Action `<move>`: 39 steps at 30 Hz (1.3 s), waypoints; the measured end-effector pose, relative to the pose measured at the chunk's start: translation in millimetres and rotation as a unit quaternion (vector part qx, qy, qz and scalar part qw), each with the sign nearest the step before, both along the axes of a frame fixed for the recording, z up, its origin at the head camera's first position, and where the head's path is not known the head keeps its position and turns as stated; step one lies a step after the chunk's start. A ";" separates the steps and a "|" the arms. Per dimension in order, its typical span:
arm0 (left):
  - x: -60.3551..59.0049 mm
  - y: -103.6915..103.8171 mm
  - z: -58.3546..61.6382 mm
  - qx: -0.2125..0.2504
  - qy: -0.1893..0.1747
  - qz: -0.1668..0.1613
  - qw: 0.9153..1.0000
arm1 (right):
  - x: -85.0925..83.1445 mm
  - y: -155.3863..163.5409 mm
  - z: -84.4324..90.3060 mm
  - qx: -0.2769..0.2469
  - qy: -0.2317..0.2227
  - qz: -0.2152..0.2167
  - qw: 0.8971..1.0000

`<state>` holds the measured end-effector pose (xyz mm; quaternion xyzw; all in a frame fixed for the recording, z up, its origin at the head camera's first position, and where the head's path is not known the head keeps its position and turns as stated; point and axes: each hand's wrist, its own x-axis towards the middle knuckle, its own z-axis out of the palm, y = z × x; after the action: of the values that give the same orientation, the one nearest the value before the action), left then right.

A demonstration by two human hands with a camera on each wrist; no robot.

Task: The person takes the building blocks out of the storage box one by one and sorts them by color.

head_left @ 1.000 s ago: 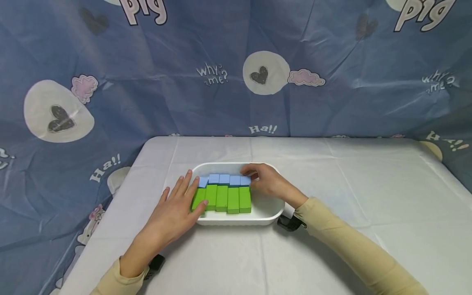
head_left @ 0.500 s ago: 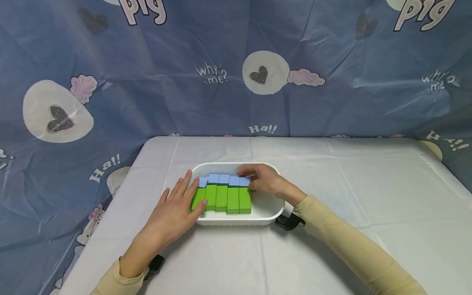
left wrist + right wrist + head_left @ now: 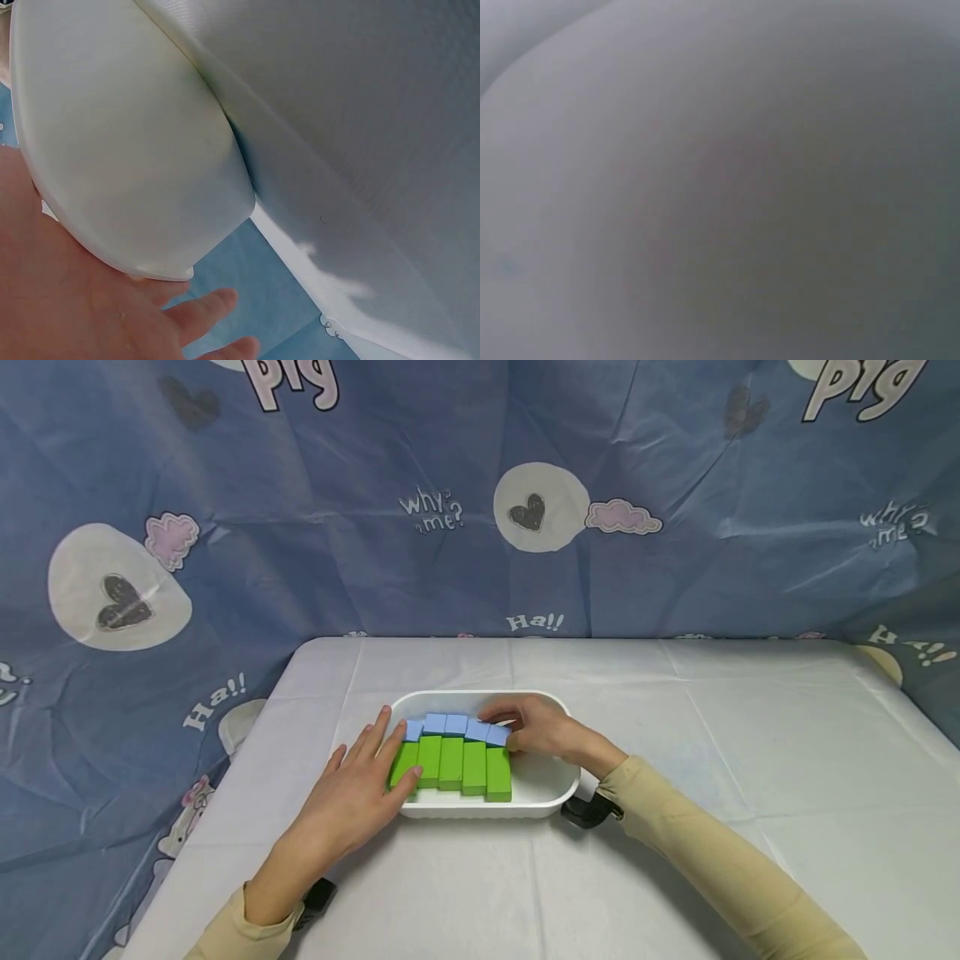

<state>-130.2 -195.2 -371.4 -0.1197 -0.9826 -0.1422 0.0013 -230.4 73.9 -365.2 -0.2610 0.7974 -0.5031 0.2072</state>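
A white oval tray (image 3: 480, 812) sits on the table and holds a front row of green blocks (image 3: 453, 764) and a back row of blue blocks (image 3: 446, 724). My left hand (image 3: 372, 753) lies flat, its straight fingers pressing the left end of both rows over the tray rim. My right hand (image 3: 517, 728) is at the right end, with fingers curled over the rightmost blue block (image 3: 497, 734). In the left wrist view I see the tray's outer wall (image 3: 120, 142) above my palm (image 3: 67, 300). The right wrist view is a grey blur.
The table (image 3: 712, 735) is covered in a white cloth, with edges at left and right. A blue patterned curtain (image 3: 480, 485) hangs close behind and drapes down the left side. Black wrist straps (image 3: 590, 811) sit near the tray's front right corner.
My right hand has crept a little left and toward me. The rightmost blue and green blocks have slid slightly toward the near rim. The left hand has stayed put.
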 end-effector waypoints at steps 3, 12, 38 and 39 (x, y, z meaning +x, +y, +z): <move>0.0 -0.1 0.0 0.001 0.003 0.000 1.000 | 0.7 -0.3 0.0 -0.003 -0.001 -0.006 1.000; 0.7 0.3 0.4 0.001 0.005 0.001 1.000 | 3.8 -4.6 0.6 0.050 0.031 -0.066 0.996; 0.2 -0.2 -0.3 0.001 0.009 -0.002 1.000 | 11.5 0.0 -1.0 -0.024 0.107 -0.165 0.980; 0.0 -0.3 -0.1 0.000 0.009 -0.002 1.000 | 11.9 0.1 -1.0 -0.029 0.107 -0.167 0.980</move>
<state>-130.2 -195.4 -371.5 -0.1231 -0.9822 -0.1414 0.0101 -218.5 73.9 -366.2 -0.1828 0.8321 -0.5230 0.0261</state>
